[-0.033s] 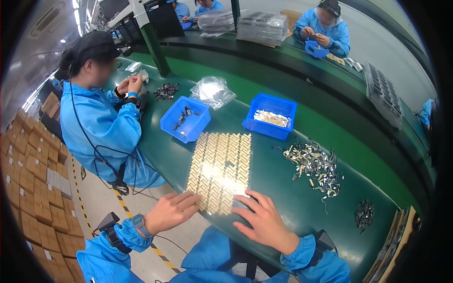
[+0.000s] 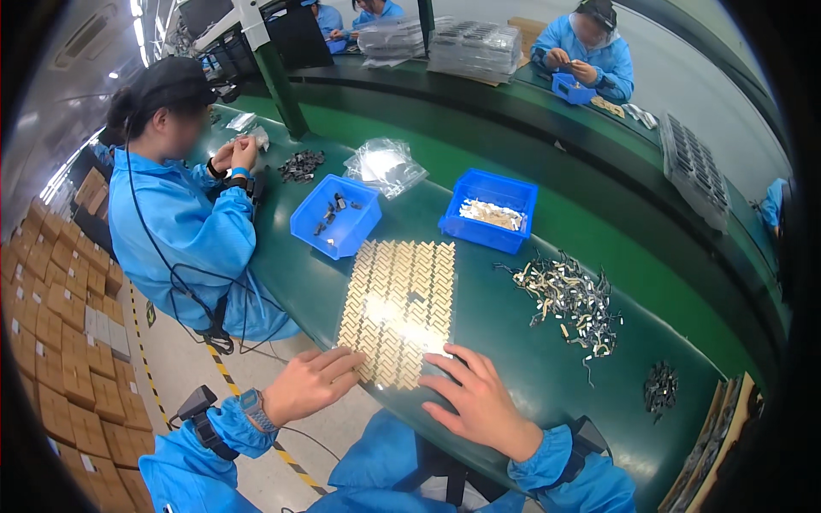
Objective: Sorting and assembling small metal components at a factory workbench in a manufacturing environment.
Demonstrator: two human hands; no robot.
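A clear sheet covered with rows of small tan, gold-like stickers lies on the green bench top in front of me. One small patch right of its middle shows dark, and light glares off its centre. My left hand rests at the sheet's near left corner, fingers stretched out over the edge; its thumb is hidden. Spread fingers of my right hand touch the near right edge of the sheet. Neither hand has anything visibly gripped.
Beyond the sheet stand a blue bin with a few black parts and another blue bin with white pieces. Wired parts and black parts lie in piles on the right. A co-worker sits at left.
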